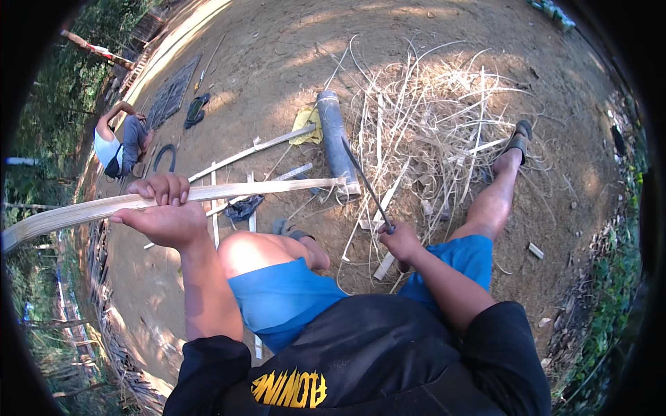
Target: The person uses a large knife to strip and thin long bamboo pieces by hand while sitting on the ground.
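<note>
My left hand (163,208) is closed around a long pale strip of split wood or bamboo (263,188). The strip bends down past the left rim, and its narrow end reaches the near end of a dark grey log-like cylinder (334,128) lying on the ground. In my right hand (401,243), low between my knees, is the handle of a knife with a long, thin dark blade (365,179). The blade slants up and left, its tip at the side of the cylinder. Whether the strip touches the cylinder I cannot tell.
A tangle of pale shavings (430,104) covers the dirt beyond my right hand. Several strips (232,163) lie left of the cylinder, near a yellow sheet (305,126) and a black plastic bag (243,208). Another person (123,142) crouches far left, near dark sandals (196,111).
</note>
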A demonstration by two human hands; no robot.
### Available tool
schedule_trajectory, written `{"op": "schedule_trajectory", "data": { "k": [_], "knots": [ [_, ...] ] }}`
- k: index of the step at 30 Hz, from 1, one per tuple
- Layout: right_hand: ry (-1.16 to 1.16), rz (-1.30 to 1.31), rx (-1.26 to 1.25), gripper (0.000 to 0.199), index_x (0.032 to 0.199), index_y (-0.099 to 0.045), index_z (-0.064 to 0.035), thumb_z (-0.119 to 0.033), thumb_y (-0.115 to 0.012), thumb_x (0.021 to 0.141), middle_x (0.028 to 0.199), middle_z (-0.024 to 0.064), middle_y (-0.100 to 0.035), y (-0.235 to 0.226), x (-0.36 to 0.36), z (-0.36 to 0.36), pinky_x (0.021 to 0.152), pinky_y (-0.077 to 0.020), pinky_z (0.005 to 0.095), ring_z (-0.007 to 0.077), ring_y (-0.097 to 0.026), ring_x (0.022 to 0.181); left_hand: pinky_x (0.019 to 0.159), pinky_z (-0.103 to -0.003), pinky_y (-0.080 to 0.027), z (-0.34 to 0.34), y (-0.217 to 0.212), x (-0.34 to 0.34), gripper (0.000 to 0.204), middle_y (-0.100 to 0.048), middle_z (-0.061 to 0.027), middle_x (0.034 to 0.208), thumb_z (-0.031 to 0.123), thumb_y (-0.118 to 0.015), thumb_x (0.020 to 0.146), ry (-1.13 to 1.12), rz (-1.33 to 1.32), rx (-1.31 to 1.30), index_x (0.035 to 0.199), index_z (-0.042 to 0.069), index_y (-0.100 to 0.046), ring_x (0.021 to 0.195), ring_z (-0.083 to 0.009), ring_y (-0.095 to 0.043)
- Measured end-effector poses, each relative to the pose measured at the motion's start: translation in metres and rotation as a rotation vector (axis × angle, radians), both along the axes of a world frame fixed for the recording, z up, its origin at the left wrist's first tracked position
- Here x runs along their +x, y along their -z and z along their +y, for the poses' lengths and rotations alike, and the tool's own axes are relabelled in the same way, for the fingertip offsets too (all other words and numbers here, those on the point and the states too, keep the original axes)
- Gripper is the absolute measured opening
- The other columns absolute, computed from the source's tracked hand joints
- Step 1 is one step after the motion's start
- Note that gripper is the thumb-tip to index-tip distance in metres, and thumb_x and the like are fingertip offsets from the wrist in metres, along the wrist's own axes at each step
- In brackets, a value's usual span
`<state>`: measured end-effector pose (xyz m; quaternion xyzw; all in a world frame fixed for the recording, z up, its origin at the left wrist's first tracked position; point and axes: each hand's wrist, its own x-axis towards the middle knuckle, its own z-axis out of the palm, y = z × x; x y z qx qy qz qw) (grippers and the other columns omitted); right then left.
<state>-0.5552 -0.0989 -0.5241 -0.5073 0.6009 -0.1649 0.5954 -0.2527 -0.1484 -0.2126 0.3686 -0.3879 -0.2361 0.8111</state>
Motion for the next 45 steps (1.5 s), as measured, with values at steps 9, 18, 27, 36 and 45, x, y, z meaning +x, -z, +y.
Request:
{"op": "schedule_trajectory", "data": {
  "k": [9,18,27,36,45],
  "knots": [
    [-0.013,-0.025,-0.066,0.026,0.098,-0.065,-0.0053,-0.020,-0.063,0.076,0.087,0.0183,-0.068,0.007,0.062,-0.029,0.080,-0.0514,0.0390,0.0326,-0.067,0.084,0.043,-0.024,-0.020,0.006,0.056,-0.011,0.064,-0.024,0.0031,0.055,0.077,-0.035,0.086,0.197,0.071,0.039,0.073,0.015,-0.038,0.045,-0.0090,-0.022],
    [0.032,0.040,-0.059,0.021,0.097,-0.065,-0.0064,-0.016,-0.064,0.078,0.074,0.0104,-0.063,0.027,0.040,-0.019,0.065,-0.0485,0.0345,0.0207,-0.060,0.065,0.045,-0.026,-0.019,-0.006,0.076,-0.028,0.064,-0.025,0.0020,0.056,0.077,-0.037,0.085,0.306,-0.011,0.104,0.076,0.014,-0.035,0.045,-0.0098,-0.021],
    [0.271,0.142,0.019,0.022,0.096,-0.065,-0.0051,-0.016,-0.063,0.077,0.080,0.0121,-0.066,0.028,-0.015,-0.043,0.069,-0.0500,0.0348,0.0232,-0.063,0.072,0.046,-0.024,-0.020,-0.013,0.028,-0.040,0.061,-0.026,0.0039,0.058,0.074,-0.044,0.086,0.394,0.031,0.073,0.076,0.015,-0.036,0.046,-0.0076,-0.022],
    [0.542,0.081,-0.136,0.021,0.098,-0.063,-0.0050,-0.019,-0.068,0.083,0.075,0.0057,-0.065,0.004,-0.042,-0.054,0.061,-0.0473,0.0298,0.0144,-0.060,0.065,0.049,-0.029,-0.019,-0.011,0.111,-0.082,0.068,-0.026,0.0015,0.057,0.082,-0.046,0.073,0.604,-0.022,0.035,0.078,0.015,-0.038,0.048,-0.0126,-0.019],
    [0.251,0.076,0.039,0.023,0.101,-0.063,-0.0059,-0.019,-0.062,0.082,0.089,0.0166,-0.069,0.063,-0.015,-0.008,0.077,-0.0515,0.0382,0.0318,-0.067,0.082,0.050,-0.026,-0.021,0.003,0.116,-0.099,0.057,-0.026,0.0039,0.058,0.071,-0.054,0.081,0.380,-0.069,0.063,0.079,0.017,-0.035,0.048,-0.0086,-0.023]
  ]
}}
